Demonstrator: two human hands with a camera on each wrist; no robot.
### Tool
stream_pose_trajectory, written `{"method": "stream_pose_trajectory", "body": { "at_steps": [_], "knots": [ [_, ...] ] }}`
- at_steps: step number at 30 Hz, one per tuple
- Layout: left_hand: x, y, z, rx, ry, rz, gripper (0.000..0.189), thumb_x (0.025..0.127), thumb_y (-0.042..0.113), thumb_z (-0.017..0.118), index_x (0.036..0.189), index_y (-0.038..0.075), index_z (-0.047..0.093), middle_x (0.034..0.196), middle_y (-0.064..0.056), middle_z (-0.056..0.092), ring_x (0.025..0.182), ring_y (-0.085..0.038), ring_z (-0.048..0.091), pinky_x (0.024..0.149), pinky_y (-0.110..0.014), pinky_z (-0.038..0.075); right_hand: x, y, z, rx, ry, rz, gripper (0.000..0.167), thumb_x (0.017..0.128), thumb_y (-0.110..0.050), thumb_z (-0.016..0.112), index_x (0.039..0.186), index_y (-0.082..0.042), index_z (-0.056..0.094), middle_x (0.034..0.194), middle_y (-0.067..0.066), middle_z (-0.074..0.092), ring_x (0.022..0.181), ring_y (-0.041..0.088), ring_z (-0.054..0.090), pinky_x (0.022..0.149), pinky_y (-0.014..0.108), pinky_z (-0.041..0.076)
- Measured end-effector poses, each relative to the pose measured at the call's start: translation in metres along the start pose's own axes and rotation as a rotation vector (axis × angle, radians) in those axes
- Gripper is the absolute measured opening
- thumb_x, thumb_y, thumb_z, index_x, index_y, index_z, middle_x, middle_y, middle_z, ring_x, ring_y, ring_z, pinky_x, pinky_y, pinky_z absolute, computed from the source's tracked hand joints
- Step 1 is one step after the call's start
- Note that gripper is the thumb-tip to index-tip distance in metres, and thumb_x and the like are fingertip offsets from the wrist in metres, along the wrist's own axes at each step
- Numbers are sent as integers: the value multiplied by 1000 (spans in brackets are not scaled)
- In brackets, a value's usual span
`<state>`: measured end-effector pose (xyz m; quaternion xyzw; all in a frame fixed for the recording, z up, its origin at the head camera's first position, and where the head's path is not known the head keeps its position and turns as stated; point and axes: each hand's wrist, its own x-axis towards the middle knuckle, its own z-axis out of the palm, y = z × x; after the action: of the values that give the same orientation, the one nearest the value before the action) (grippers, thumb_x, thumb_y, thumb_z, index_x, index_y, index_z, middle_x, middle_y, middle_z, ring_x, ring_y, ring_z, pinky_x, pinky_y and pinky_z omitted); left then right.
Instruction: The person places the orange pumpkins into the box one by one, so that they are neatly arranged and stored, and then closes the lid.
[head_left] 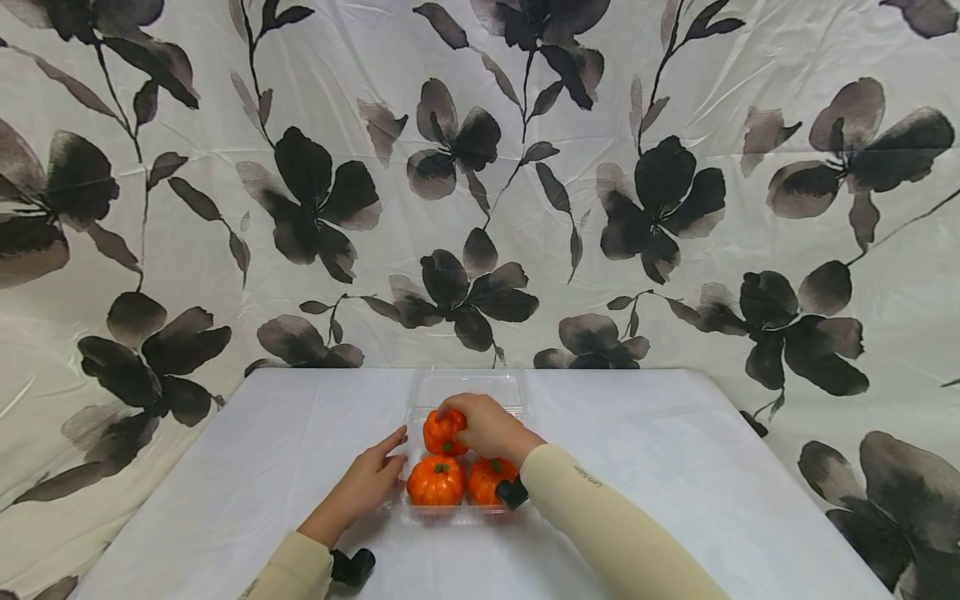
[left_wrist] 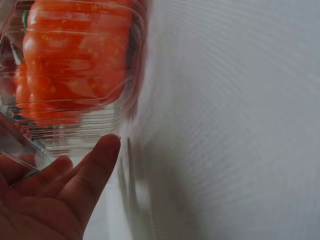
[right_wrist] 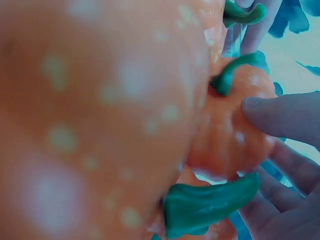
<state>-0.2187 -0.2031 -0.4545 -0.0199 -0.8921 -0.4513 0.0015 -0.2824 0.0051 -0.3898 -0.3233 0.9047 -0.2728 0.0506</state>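
Observation:
A clear plastic clamshell box (head_left: 468, 388) stands on the table with its lid raised at the back and orange toy pumpkins inside. My right hand (head_left: 483, 423) reaches over it and grips the back-left pumpkin (head_left: 445, 433); in the right wrist view the thumb presses on this pumpkin (right_wrist: 232, 130), beside its green stem, with the fingers at its far side. Two more pumpkins sit in front, one on the left (head_left: 436, 483) and one on the right (head_left: 486, 477). At the box's left side rests my left hand (left_wrist: 60, 200), its fingers extended along the ribbed plastic wall (left_wrist: 75, 127).
A white cloth covers the table (head_left: 637, 467), and a floral curtain (head_left: 450, 208) hangs behind its far edge. Black wrist cameras sit on both wrists, the left one (head_left: 352, 567) low over the cloth and the right one (head_left: 512, 493) overlapping the front-right pumpkin.

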Motion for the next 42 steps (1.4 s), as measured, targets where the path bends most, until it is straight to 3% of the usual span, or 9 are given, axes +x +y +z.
{"method": "stream_pose_trajectory", "body": {
  "at_steps": [10, 25, 35, 42],
  "knots": [
    [0, 2, -1, 5, -4, -12, 55, 99, 18, 49, 151, 11, 33, 148, -14, 47, 72, -15, 57, 68, -22, 52, 3, -1, 0, -44, -41, 31, 38, 86, -1, 65, 117, -21, 66, 123, -2, 65, 108, 14, 58, 98, 32, 50],
    [-1, -1, 0, -12, -7, -28, 56, 99, 17, 49, 152, 11, 32, 148, -15, 46, 72, -15, 57, 68, -21, 53, 3, -8, 5, -135, -38, 47, 39, 83, 1, 64, 114, -24, 66, 109, -3, 69, 94, 14, 59, 91, 29, 53],
    [0, 0, 0, -6, -7, -25, 56, 99, 18, 49, 152, 12, 32, 148, -15, 47, 75, -15, 57, 74, -26, 56, 5, -10, 7, -145, -44, 57, 42, 84, 3, 61, 116, -24, 65, 110, -3, 69, 94, 15, 58, 91, 30, 54],
    [0, 1, 1, 9, -18, -17, 58, 99, 18, 50, 153, 11, 30, 147, -18, 47, 91, -16, 61, 87, -38, 57, 0, -8, -2, -127, -96, 26, 41, 87, -3, 62, 122, -24, 63, 115, -2, 67, 94, 14, 56, 86, 26, 52]
  ]
}}
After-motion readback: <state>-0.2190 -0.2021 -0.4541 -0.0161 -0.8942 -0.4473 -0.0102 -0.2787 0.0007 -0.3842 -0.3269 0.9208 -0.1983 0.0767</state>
